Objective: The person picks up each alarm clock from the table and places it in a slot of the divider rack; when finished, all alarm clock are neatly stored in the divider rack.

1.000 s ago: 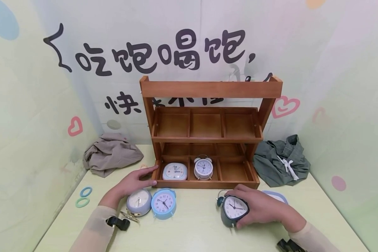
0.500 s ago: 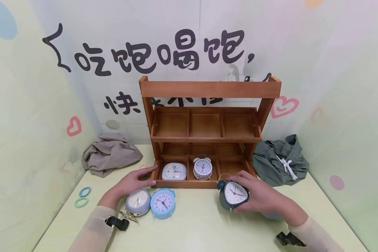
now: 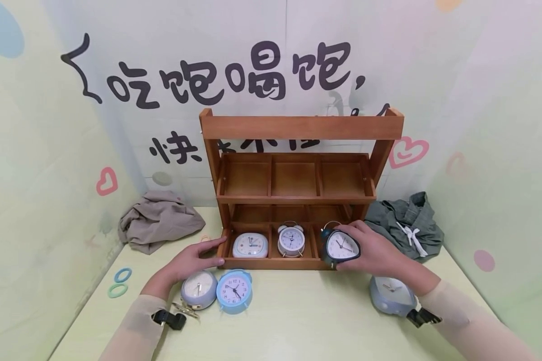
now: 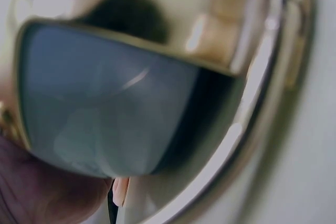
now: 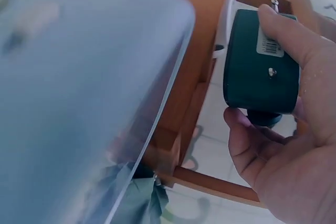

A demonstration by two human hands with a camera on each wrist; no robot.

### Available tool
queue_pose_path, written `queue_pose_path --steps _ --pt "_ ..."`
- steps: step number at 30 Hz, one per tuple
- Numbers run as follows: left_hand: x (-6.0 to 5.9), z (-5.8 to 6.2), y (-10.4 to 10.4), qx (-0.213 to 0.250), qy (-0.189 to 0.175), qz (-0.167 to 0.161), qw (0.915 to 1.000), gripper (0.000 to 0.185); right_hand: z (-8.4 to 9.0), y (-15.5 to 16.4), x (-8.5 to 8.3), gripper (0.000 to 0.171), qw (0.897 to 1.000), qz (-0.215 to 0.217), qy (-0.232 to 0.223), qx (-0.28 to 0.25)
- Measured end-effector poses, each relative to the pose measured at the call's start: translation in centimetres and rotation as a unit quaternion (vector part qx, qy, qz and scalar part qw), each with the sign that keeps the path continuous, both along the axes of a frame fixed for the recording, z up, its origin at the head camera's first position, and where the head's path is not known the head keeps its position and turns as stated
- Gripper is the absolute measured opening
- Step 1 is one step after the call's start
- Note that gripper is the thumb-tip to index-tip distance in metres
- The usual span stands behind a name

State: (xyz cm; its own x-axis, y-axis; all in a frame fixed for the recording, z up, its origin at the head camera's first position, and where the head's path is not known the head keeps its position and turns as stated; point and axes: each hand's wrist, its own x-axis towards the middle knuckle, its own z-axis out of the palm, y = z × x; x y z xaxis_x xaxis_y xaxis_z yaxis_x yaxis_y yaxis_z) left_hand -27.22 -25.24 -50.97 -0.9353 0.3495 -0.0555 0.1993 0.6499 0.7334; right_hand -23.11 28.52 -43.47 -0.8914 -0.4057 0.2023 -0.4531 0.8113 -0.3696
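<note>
My right hand (image 3: pixel 379 253) grips a dark green alarm clock (image 3: pixel 341 245) with a rounded triangular face, at the right compartment of the wooden rack's bottom tier. In the right wrist view, thumb and fingers hold the green clock (image 5: pixel 262 61) by opposite sides. With fingers fairly straight, my left hand (image 3: pixel 187 263) touches the left end of the wooden rack (image 3: pixel 298 263). A white oval clock (image 3: pixel 250 245) sits in the bottom left compartment and a white twin-bell alarm clock (image 3: pixel 291 241) in the middle one. The left wrist view shows mostly a blurred shiny metal rim (image 4: pixel 236 135).
A lavender round clock (image 3: pixel 198 291) and a light blue clock (image 3: pixel 234 292) stand before the rack; a grey-blue clock (image 3: pixel 390 296) lies under my right forearm. Two rings (image 3: pixel 123 275) lie at left. A brown cloth (image 3: pixel 160 220) and a green cloth (image 3: pixel 404 230) flank the rack.
My right hand has lifted the green alarm clock from the table and carried it away from me to the rack's bottom right compartment. The left hand has stayed at the rack.
</note>
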Motion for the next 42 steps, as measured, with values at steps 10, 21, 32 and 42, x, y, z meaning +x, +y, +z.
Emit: queue_pose_path --steps 10,21,32,42 --pt "0.1 0.0 0.1 0.004 -0.005 0.002 1.0000 0.075 0.0 0.4 -2.6 0.092 0.999 -0.026 -0.036 0.001" --pt "0.1 0.2 0.2 -0.001 0.000 0.001 1.0000 0.076 -0.9 0.2 -4.4 0.096 0.997 -0.037 -0.054 0.040" --pt "0.2 0.3 0.2 -0.001 -0.001 0.004 1.0000 0.076 -1.8 -0.5 -5.7 0.097 0.995 -0.035 -0.064 0.064" --pt "0.1 0.2 0.1 0.000 -0.006 0.004 1.0000 0.076 -1.8 -0.9 -6.4 0.098 0.994 -0.032 -0.078 0.070"
